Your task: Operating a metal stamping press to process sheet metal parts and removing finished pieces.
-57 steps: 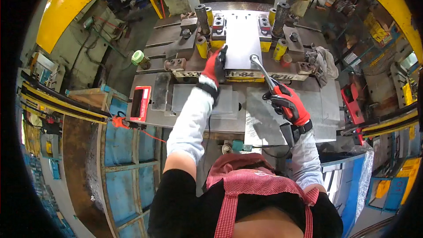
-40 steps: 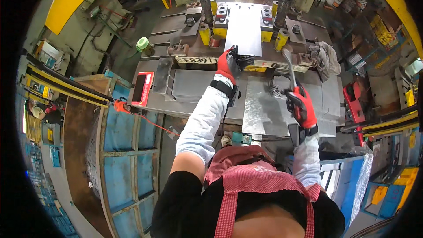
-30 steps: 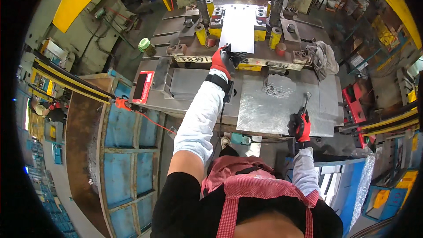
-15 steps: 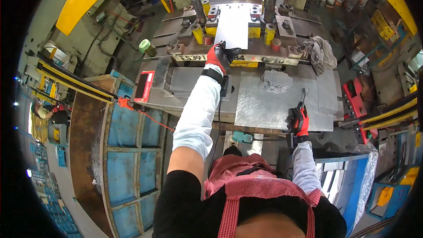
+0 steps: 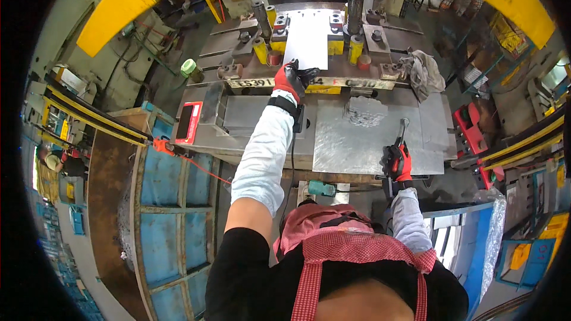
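Head view, left hand at metal sheet edge; right hand gripping wrench

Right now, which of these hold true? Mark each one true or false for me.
1. The left hand rests at the near edge of the pale sheet in the press. True.
2. The right hand is empty. False: it has a grip on a metal tool lying over the steel plate.
3. A rag lies on the right of the press bed. True.
4. A stack of small metal pieces sits left of the left hand. False: it sits on the steel plate, to that hand's right.
5. Both gloves are blue. False: they are red and black.
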`<action>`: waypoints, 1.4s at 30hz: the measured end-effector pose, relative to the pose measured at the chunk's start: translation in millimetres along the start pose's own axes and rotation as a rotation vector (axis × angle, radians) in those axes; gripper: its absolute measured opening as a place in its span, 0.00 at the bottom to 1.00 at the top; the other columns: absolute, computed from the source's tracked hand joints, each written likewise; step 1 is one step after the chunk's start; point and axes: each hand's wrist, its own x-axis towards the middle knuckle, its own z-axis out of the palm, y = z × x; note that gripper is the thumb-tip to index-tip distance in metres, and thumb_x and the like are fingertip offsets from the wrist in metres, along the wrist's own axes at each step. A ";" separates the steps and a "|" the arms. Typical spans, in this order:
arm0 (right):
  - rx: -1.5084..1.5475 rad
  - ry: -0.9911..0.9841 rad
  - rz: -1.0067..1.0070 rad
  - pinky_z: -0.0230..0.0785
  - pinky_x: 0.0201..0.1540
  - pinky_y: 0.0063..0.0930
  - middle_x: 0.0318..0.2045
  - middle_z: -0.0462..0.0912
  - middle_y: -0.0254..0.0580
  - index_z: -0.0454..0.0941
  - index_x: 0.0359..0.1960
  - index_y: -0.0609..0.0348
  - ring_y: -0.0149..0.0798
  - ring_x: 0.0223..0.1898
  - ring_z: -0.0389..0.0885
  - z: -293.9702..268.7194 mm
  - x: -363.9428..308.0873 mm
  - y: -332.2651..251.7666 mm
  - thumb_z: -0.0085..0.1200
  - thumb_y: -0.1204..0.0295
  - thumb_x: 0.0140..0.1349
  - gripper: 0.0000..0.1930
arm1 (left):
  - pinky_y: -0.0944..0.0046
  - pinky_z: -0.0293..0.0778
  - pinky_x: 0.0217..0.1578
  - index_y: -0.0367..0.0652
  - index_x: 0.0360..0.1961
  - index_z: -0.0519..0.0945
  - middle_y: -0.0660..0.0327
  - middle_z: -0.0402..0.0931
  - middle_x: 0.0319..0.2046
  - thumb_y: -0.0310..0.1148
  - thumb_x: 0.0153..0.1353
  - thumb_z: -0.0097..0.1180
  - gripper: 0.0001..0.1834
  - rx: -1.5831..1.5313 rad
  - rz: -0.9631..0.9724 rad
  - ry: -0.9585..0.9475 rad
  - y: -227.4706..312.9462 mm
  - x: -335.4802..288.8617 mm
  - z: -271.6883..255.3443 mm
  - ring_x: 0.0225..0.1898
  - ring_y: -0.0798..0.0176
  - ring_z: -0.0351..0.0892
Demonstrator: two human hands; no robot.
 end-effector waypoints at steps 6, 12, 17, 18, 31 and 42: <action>-0.027 -0.039 0.052 0.57 0.16 0.28 0.19 0.67 0.37 0.62 0.29 0.51 0.34 0.15 0.64 6.8 -8.0 -8.2 0.46 0.64 0.58 0.08 | 0.55 0.77 0.33 0.38 0.47 0.65 0.45 0.72 0.40 0.37 0.60 0.40 0.17 0.013 -0.117 0.060 3.7 1.4 2.6 0.37 0.44 0.75; -0.002 0.017 0.023 0.59 0.16 0.29 0.19 0.68 0.37 0.62 0.30 0.51 0.34 0.15 0.65 -0.6 0.7 1.3 0.45 0.64 0.58 0.08 | 0.49 0.74 0.40 0.33 0.50 0.57 0.35 0.68 0.43 0.40 0.61 0.34 0.22 -0.199 -0.134 -0.057 3.1 9.4 -15.4 0.41 0.37 0.72; -0.004 -0.065 -0.018 0.63 0.14 0.31 0.18 0.70 0.37 0.63 0.31 0.51 0.36 0.15 0.69 -3.2 1.0 -0.3 0.49 0.67 0.55 0.08 | 0.53 0.76 0.38 0.34 0.46 0.63 0.39 0.71 0.39 0.41 0.60 0.36 0.21 -0.048 -0.076 -0.005 0.0 5.9 -8.7 0.37 0.43 0.75; -0.001 -0.048 0.013 0.63 0.15 0.31 0.18 0.69 0.37 0.63 0.30 0.51 0.35 0.15 0.69 -2.7 -0.5 -2.4 0.49 0.67 0.55 0.08 | 0.55 0.76 0.37 0.34 0.45 0.64 0.40 0.72 0.37 0.42 0.60 0.37 0.20 -0.013 -0.047 -0.025 -0.5 3.8 -6.4 0.35 0.45 0.76; -0.352 0.026 -0.165 0.59 0.18 0.21 0.22 0.70 0.33 0.63 0.36 0.51 0.26 0.18 0.66 14.5 -30.8 -23.8 0.45 0.67 0.59 0.07 | 0.54 0.78 0.32 0.31 0.41 0.67 0.44 0.74 0.34 0.36 0.61 0.40 0.16 0.013 -0.012 0.073 2.4 -1.2 6.8 0.30 0.47 0.77; -0.628 -0.457 -0.178 0.61 0.28 0.15 0.33 0.72 0.28 0.64 0.54 0.59 0.20 0.28 0.67 268.7 66.3 -106.0 0.52 0.74 0.52 0.25 | 0.55 0.77 0.27 0.35 0.41 0.66 0.46 0.75 0.30 0.40 0.60 0.39 0.17 -0.085 -0.138 0.076 1.9 -9.1 5.8 0.24 0.48 0.77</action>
